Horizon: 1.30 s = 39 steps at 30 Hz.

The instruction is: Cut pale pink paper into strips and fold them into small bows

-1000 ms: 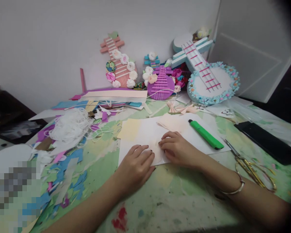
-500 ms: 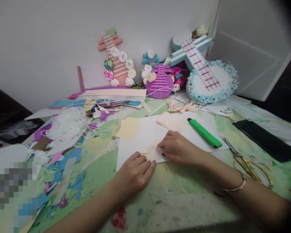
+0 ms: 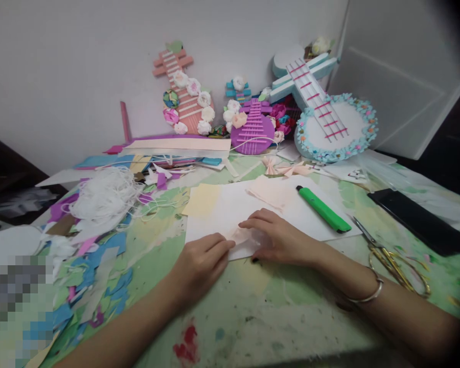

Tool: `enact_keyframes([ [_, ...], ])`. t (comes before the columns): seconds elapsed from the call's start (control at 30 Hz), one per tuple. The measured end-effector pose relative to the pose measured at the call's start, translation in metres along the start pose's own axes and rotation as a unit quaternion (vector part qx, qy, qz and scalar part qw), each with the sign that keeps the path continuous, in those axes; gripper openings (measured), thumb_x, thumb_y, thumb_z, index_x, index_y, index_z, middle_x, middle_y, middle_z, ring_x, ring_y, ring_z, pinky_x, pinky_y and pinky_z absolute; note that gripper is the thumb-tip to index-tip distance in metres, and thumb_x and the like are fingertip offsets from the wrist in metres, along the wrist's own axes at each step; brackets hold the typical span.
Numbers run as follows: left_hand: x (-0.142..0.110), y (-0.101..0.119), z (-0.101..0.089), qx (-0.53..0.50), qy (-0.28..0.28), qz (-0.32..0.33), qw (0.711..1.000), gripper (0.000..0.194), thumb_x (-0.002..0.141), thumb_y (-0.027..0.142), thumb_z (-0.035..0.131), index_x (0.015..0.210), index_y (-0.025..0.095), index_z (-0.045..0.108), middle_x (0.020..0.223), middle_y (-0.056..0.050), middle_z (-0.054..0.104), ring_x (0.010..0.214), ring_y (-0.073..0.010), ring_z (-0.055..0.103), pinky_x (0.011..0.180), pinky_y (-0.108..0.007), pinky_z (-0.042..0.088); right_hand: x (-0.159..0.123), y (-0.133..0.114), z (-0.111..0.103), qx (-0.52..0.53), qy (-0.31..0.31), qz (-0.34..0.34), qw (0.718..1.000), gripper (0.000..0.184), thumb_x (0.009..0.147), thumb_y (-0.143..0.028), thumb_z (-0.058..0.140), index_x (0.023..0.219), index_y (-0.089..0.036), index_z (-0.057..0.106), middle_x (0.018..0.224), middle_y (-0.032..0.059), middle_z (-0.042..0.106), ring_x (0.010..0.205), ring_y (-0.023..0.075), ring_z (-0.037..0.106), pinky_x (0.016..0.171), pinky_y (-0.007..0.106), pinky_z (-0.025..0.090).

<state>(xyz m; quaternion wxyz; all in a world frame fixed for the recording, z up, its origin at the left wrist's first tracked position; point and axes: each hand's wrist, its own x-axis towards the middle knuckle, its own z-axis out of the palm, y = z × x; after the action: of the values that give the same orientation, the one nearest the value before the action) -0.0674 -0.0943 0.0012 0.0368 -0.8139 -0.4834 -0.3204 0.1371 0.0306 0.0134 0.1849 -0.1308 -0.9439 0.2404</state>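
Observation:
A small piece of thin pale pink paper (image 3: 240, 236) lies between my hands, over the near edge of a white sheet (image 3: 230, 202). My left hand (image 3: 205, 263) is closed, its fingertips pinching the left end of this piece. Curved above the right end is my right hand (image 3: 279, 237), thumb apart from the fingers, with the forefinger tip touching the paper. More pale pink paper (image 3: 266, 194) lies behind that hand. On the sheet's right side is a green utility knife (image 3: 324, 209); gold-handled scissors (image 3: 387, 260) rest near my right forearm.
At left are a heap of white string (image 3: 105, 197) and blue paper scraps (image 3: 117, 245). A black phone-like slab (image 3: 421, 220) lies at right. Along the wall stand decorated lute models in pink (image 3: 191, 110), purple (image 3: 253, 135) and light blue (image 3: 337, 128). Pale pink paper bows (image 3: 291, 168) lie before them.
My left hand has moved left and closed from flat fingers to a pinch on the paper. My right hand's fingers have spread from the thumb, and the paper's edge is raised.

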Motion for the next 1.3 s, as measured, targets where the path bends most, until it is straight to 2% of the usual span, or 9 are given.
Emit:
enact_keyframes([
  [0.13,0.001,-0.009,-0.001,-0.006,0.026,-0.015,1.000,0.022,0.087,0.005,0.052,0.107,0.014,0.056,0.084,-0.005,0.061,0.075,-0.0151,0.057,0.066,-0.026,0.048,0.003,0.001,0.006,0.012,0.034,0.032,0.999,0.030,0.076,-0.015,0.068,0.105,-0.014,0.060,0.102,0.0100,0.060,0.097,0.0211,0.054,0.084,0.034,0.046],
  [0.23,0.004,-0.012,-0.003,-0.022,0.033,0.012,0.999,0.024,0.086,0.004,0.054,0.107,0.014,0.056,0.087,-0.006,0.062,0.082,-0.0163,0.057,0.070,-0.027,0.048,0.005,0.006,0.010,0.003,0.075,0.006,0.997,0.018,0.079,-0.005,0.058,0.094,-0.015,0.064,0.092,0.0087,0.063,0.090,0.0196,0.054,0.079,0.032,0.046],
  [0.37,0.007,-0.013,-0.006,-0.031,0.020,0.018,0.999,0.021,0.086,0.003,0.054,0.103,0.015,0.058,0.088,-0.007,0.064,0.085,-0.0176,0.055,0.074,-0.029,0.048,0.005,0.010,0.010,-0.013,0.085,-0.003,0.996,0.017,0.081,-0.006,0.056,0.084,-0.016,0.069,0.084,0.0079,0.065,0.084,0.0197,0.055,0.074,0.032,0.046],
  [0.5,0.009,-0.013,-0.006,-0.037,-0.027,-0.018,0.999,0.014,0.086,0.006,0.052,0.091,0.015,0.060,0.082,-0.006,0.062,0.083,-0.0188,0.053,0.074,-0.032,0.046,0.004,0.009,0.007,0.021,0.064,0.038,0.997,0.015,0.081,-0.010,0.061,0.087,-0.017,0.073,0.087,0.0071,0.067,0.083,0.0177,0.059,0.075,0.030,0.048],
  [0.63,0.008,-0.013,-0.004,-0.043,-0.053,-0.054,0.996,0.005,0.086,0.015,0.056,0.086,0.015,0.061,0.086,-0.007,0.060,0.083,-0.0194,0.053,0.074,-0.034,0.046,0.004,0.010,0.005,0.045,0.056,0.052,0.996,0.014,0.080,-0.013,0.064,0.086,-0.019,0.075,0.088,0.0055,0.069,0.080,0.0155,0.063,0.073,0.027,0.049],
  [0.77,0.005,-0.016,-0.002,-0.047,-0.045,-0.069,0.995,0.007,0.086,0.019,0.059,0.091,0.016,0.061,0.092,-0.008,0.059,0.086,-0.0192,0.054,0.077,-0.033,0.046,0.003,0.013,0.005,0.053,0.064,0.055,0.995,0.016,0.077,-0.009,0.065,0.081,-0.020,0.075,0.086,0.0033,0.072,0.078,0.0147,0.065,0.074,0.026,0.050],
  [1.03,0.007,-0.019,0.001,-0.072,-0.021,-0.095,0.993,0.009,0.086,0.013,0.056,0.083,0.017,0.063,0.085,-0.005,0.061,0.082,-0.0166,0.055,0.074,-0.029,0.046,0.004,0.008,0.004,0.048,0.059,0.061,0.995,0.013,0.079,-0.011,0.063,0.082,-0.019,0.072,0.088,0.0038,0.071,0.083,0.0163,0.062,0.076,0.029,0.048],
  [1.17,0.008,-0.019,0.001,-0.094,-0.017,-0.138,0.986,0.008,0.084,0.014,0.058,0.079,0.017,0.064,0.088,-0.005,0.058,0.082,-0.0154,0.056,0.073,-0.028,0.047,0.005,0.007,0.006,0.055,0.059,0.087,0.993,0.009,0.078,-0.012,0.066,0.080,-0.019,0.071,0.089,0.0050,0.068,0.085,0.0171,0.059,0.078,0.030,0.046],
  [1.3,0.010,-0.019,0.000,-0.100,-0.015,-0.162,0.982,0.009,0.081,0.016,0.058,0.074,0.017,0.062,0.090,-0.005,0.057,0.082,-0.0155,0.057,0.074,-0.028,0.048,0.007,0.007,0.009,0.034,0.083,0.127,0.988,0.006,0.074,-0.013,0.070,0.072,-0.018,0.069,0.090,0.0058,0.065,0.091,0.0204,0.055,0.084,0.036,0.042],
])
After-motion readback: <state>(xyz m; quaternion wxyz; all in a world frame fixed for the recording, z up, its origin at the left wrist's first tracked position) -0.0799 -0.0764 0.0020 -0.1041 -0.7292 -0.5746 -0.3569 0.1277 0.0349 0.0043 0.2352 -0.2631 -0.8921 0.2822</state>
